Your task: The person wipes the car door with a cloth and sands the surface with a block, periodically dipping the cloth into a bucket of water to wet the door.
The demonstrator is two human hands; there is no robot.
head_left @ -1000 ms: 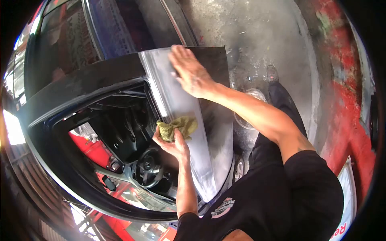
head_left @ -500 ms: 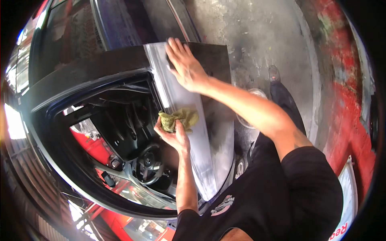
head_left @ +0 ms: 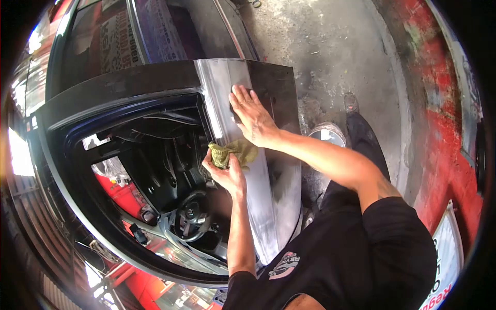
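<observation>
My left hand (head_left: 227, 173) is closed around a crumpled yellow-green cloth (head_left: 242, 153) beside the window opening of a car door (head_left: 266, 206). Part of the cloth drapes over the door's bare, greyish panel. Farther up the same panel, my right hand (head_left: 256, 118) lies flat, palm down, with its fingers stretched out. Its palm and whatever might be under it are hidden. The door surface is pale grey along the middle and dark towards its outer edge.
Through the window opening I see a steering wheel (head_left: 192, 216) and dark car interior. A bucket (head_left: 328, 133) stands on the concrete floor (head_left: 320, 46) by my leg. Behind it runs a red wall (head_left: 436, 88), with a lettered white sign (head_left: 448, 243) at lower right.
My right hand has slid down the panel, closer to the cloth. My left hand still grips the cloth in nearly the same place. The view has shifted slightly.
</observation>
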